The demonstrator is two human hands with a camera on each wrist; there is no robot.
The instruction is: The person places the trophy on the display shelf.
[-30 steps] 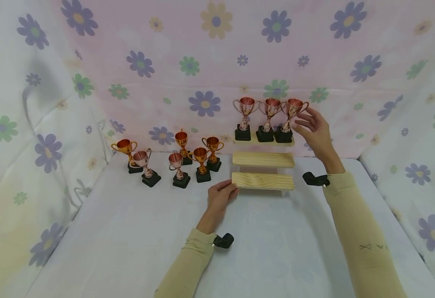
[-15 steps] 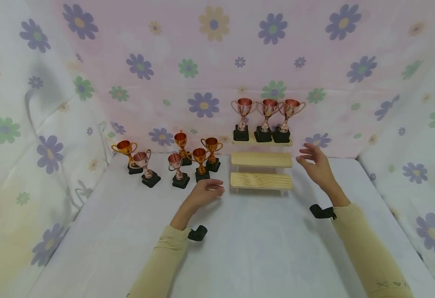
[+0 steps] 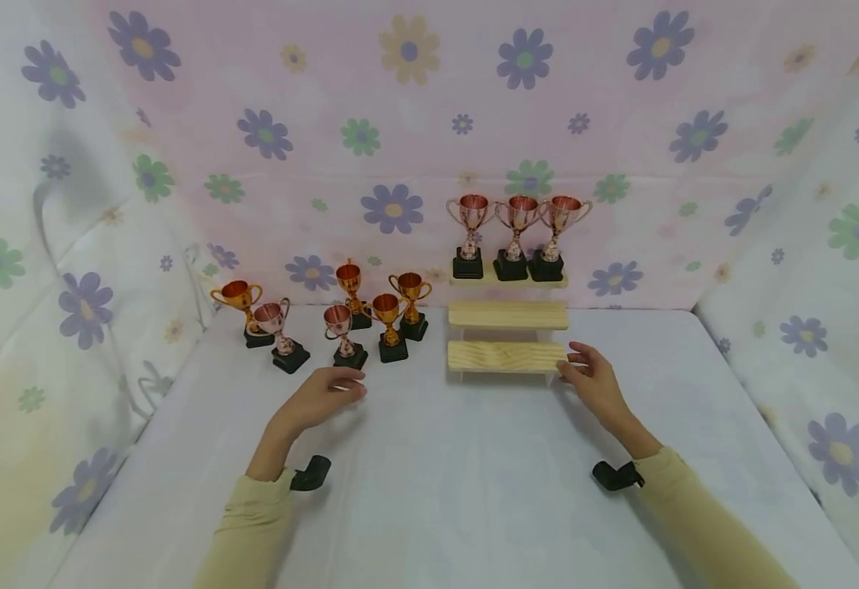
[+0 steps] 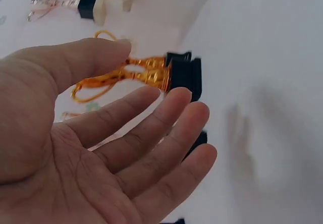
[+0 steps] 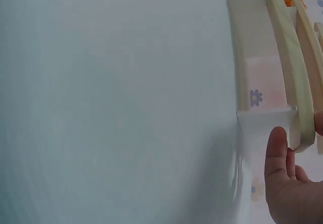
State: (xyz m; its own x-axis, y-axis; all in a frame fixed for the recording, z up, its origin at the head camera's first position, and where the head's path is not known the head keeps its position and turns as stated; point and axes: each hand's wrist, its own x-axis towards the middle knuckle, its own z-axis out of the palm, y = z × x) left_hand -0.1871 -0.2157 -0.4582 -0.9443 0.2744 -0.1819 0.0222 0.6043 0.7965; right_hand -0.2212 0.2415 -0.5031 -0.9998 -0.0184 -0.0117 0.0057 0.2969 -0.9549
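Note:
My left hand (image 3: 319, 399) hovers over the cloth just in front of a rose-gold trophy cup (image 3: 339, 321), holding nothing. Its fingers are extended and spread, thumb apart, in the left wrist view. A gold trophy cup (image 4: 151, 77) appears beyond the fingers there. At the right, my right hand (image 3: 600, 391) grips the end of the lowest step of a wooden tiered stand (image 3: 506, 356), with digits on both sides of the board (image 5: 298, 82). On the top step three rose-gold trophies (image 3: 521, 233) stand side by side; the two lower steps bear nothing.
Several gold trophies (image 3: 411, 288) and another rose-gold trophy (image 3: 273, 319) stand on the white cloth (image 3: 429, 491) left of the stand. Flower-print fabric (image 3: 400, 123) walls the back and both sides.
My left hand has let go of the stand's left end and moved left to the trophies. My right hand has left the top-right trophy and come down to the lowest step.

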